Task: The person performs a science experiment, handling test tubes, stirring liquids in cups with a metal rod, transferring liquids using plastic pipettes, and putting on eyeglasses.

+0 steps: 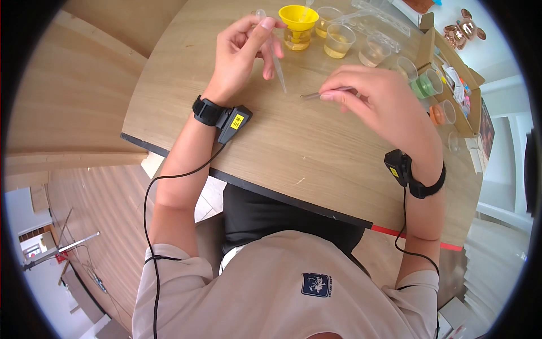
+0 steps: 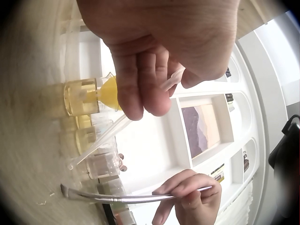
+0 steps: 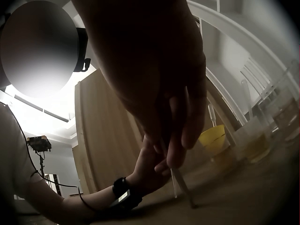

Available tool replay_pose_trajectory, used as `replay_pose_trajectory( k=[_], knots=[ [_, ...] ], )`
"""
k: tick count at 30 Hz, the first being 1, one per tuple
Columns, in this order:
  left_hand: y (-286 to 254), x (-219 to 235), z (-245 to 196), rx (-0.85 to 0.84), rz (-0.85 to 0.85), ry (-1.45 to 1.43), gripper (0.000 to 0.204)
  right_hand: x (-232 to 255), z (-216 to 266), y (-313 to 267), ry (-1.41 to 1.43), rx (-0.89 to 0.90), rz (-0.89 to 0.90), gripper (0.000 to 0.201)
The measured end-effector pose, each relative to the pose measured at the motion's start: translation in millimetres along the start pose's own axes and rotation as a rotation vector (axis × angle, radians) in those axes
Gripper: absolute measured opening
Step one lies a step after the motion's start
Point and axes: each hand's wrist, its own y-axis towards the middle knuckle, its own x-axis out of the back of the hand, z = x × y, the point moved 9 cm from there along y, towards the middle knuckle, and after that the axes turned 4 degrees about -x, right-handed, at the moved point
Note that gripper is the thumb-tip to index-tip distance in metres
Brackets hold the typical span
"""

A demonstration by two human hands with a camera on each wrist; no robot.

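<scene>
My left hand [image 1: 238, 62] pinches a clear plastic dropper [image 1: 280, 74] near its top, with the tip slanting down over the wooden table [image 1: 243, 147]. In my right hand [image 1: 381, 101] is a slim silver metal tool [image 2: 117, 198] with a slightly curved, flattened tip; the fingers grip its far end. The tool's tip is right of the dropper tip, close over the tabletop. Beyond the left hand, a yellow funnel [image 1: 298, 18] sits in a clear cup [image 1: 296, 42] of yellow liquid. Another dropper [image 1: 307, 8] stands in the funnel.
Clear cups with yellowish liquid [image 1: 339, 42] stand behind the hands. Along the right edge are a green cup [image 1: 427, 85] and an orange cup [image 1: 442, 113]. A cardboard box [image 1: 474, 116] of small items lies beyond them. A clear plastic rack [image 1: 384, 20] is at the back.
</scene>
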Motion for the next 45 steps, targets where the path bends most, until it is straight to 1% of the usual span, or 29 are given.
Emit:
replay_pose_trajectory(
  k=[1,5,8,10,11,13,17,19,20,22,23,25,26,28,29,31,32,34,35,37,38,40,41,43,44,45],
  knots=[
    [0,0,0,-0.005,0.003,-0.001,0.040,-2,-2,0,0.029,-0.029,0.024,0.012],
    [-1,1,0,-0.013,0.003,0.008,0.040,1,-1,-1,0.000,-0.031,0.050,0.012],
    [-1,0,1,-0.008,0.006,0.010,0.040,1,1,0,0.058,-0.070,0.067,0.012],
    [0,1,2,0.003,0.004,-0.018,0.037,0,-5,-3,0.057,-0.097,0.125,0.013],
    [0,1,3,0.014,-0.001,-0.046,0.034,1,-5,-4,0.056,-0.097,0.124,0.013],
    [-1,0,2,0.010,0.000,-0.023,0.037,11,-6,-3,0.024,-0.102,0.026,0.013],
    [-1,-1,3,-0.004,0.023,0.002,0.040,4,-6,-1,-0.016,-0.049,0.014,0.014],
    [-1,-1,2,0.001,0.014,0.002,0.040,4,-10,0,0.123,-0.206,0.088,0.018],
    [-2,0,2,0.005,0.005,0.001,0.041,2,-13,-1,0.123,-0.206,0.090,0.018],
    [-1,0,3,0.004,0.005,-0.004,0.040,9,-8,0,-0.003,-0.073,0.001,0.018],
    [-1,0,4,0.003,0.007,-0.007,0.040,11,-5,0,-0.004,-0.074,0.000,0.018],
    [-1,0,3,0.002,0.013,0.000,0.040,-4,-5,-3,0.177,-0.230,0.231,0.019],
    [-1,-1,3,0.003,0.020,0.005,0.040,-6,-7,-3,0.177,-0.230,0.231,0.019],
    [0,0,3,0.000,0.019,0.002,0.040,-1,-13,-2,0.180,-0.204,0.120,0.019],
    [0,0,3,-0.003,0.019,0.000,0.039,-1,-17,-3,0.180,-0.205,0.122,0.019],
    [0,0,3,0.004,0.019,-0.025,0.037,9,-26,-2,0.059,-0.216,0.047,0.019],
    [-1,1,3,0.011,0.020,-0.049,0.035,9,-25,-1,0.059,-0.215,0.049,0.019],
    [0,1,4,-0.002,0.024,-0.028,0.037,12,-11,1,0.052,-0.103,0.040,0.013],
    [0,0,3,-0.013,0.030,-0.007,0.039,14,-9,0,0.051,-0.102,0.040,0.013],
    [1,0,3,-0.013,0.027,-0.005,0.039,7,-10,-4,0.017,-0.151,0.148,0.017],
    [0,0,2,-0.010,0.022,-0.005,0.039,7,-7,-4,0.018,-0.152,0.149,0.017],
    [-1,1,1,0.002,0.014,-0.030,0.036,21,-12,-4,0.124,-0.245,0.055,0.016],
    [-1,0,2,0.018,0.005,-0.056,0.034,28,-15,-5,0.109,-0.251,0.049,0.016],
    [0,-1,0,0.014,-0.006,-0.061,0.034,79,-27,-14,0.124,-0.284,-0.345,0.019],
    [-1,1,1,0.024,-0.027,-0.056,0.034,90,-32,-17,0.109,-0.284,-0.350,0.019],
    [-1,0,0,0.012,-0.021,-0.065,0.034,107,-40,-24,0.041,-0.318,-0.423,0.021]
  ],
)
